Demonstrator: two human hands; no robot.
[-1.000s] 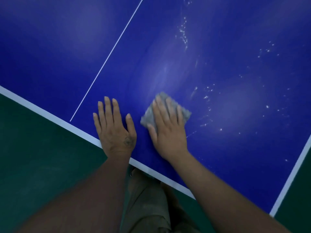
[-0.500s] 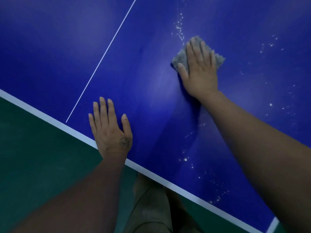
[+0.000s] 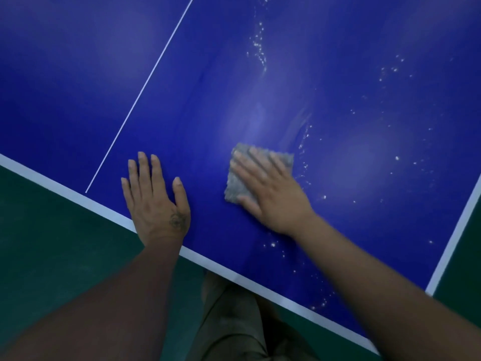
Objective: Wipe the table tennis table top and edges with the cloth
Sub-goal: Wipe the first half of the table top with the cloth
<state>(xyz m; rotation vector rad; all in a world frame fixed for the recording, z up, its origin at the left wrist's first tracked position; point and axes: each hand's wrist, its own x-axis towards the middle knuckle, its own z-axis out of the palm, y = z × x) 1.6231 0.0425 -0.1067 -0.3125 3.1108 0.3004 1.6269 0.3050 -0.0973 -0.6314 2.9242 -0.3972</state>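
**Item:** table tennis table (image 3: 78,74); blue top, seen from above at its near right corner; white near edge band (image 3: 78,198); white right edge band (image 3: 458,230); thin white centre line (image 3: 145,92) running far from the near band.

**Item:** cloth (image 3: 235,187); grey, folded to a small pad; lies flat on the top close to the near edge, right of the centre line.

**Item:** right hand (image 3: 270,196); spread over the cloth, fingers straight, pressing it down; grip released, nothing clenched, contact by palm and fingers only; slightly blurred.

**Item:** left hand (image 3: 156,201); flat on bare top just left of the cloth and apart from it; fingers straight, grasping nothing; wrist over the near band; judged a brace.

**Item:** white specks (image 3: 259,49); a trail at the far middle; a loose spread over the right part; a few between the cloth and the near edge; some just beside the cloth's right side.

**Done:** the strip between the centre line and the cloth shows no specks, with faint smears far of the cloth; judged wiped. The top left of the centre line is also speck-free; whether it was wiped cannot be told.

**Left:** the right part of the top up to the right band; the far trail; the near right corner; both edge bands, judged not yet done. The rest of the table is out of view.

**Other:** green floor (image 3: 52,243); the person's trousers (image 3: 234,321) below the near edge.
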